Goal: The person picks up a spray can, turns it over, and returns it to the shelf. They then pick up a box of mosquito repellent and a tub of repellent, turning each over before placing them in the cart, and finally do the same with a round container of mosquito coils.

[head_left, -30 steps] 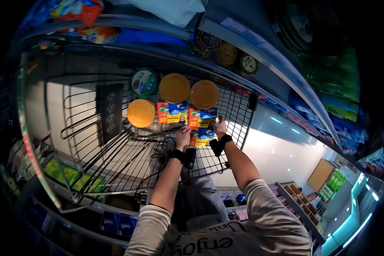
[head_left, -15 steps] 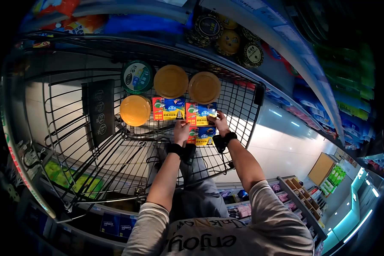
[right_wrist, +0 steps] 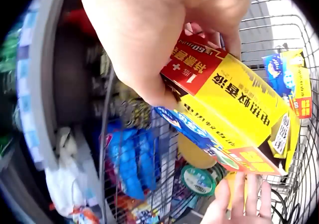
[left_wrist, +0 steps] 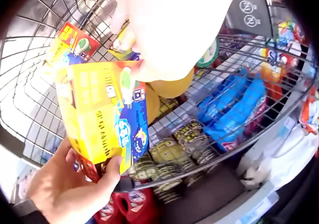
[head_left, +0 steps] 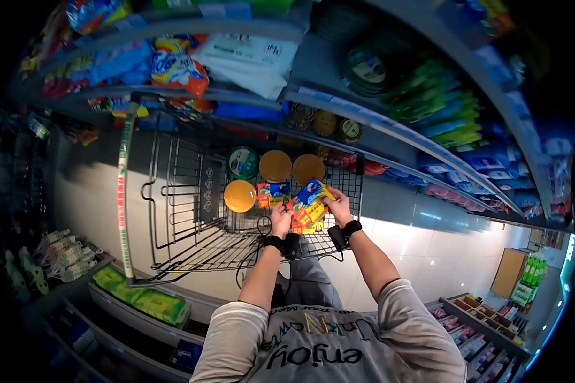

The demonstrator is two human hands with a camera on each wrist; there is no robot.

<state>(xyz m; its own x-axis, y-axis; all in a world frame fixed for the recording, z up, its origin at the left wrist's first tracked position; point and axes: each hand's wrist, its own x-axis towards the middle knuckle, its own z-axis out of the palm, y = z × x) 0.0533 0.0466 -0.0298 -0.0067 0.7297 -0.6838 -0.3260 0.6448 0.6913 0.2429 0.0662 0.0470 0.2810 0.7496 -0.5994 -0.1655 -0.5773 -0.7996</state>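
Yellow-blue box (head_left: 312, 198) between both hands (head_left: 280, 220) (head_left: 339, 208)

Head view facing forward and down over the cart (head_left: 122, 191), wrist views close-up, sharing the yellow-blue box (right_wrist: 232, 107)

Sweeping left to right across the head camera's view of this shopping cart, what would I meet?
Handle bar, dark sign panel, leftmost orange round container, tilted held box.
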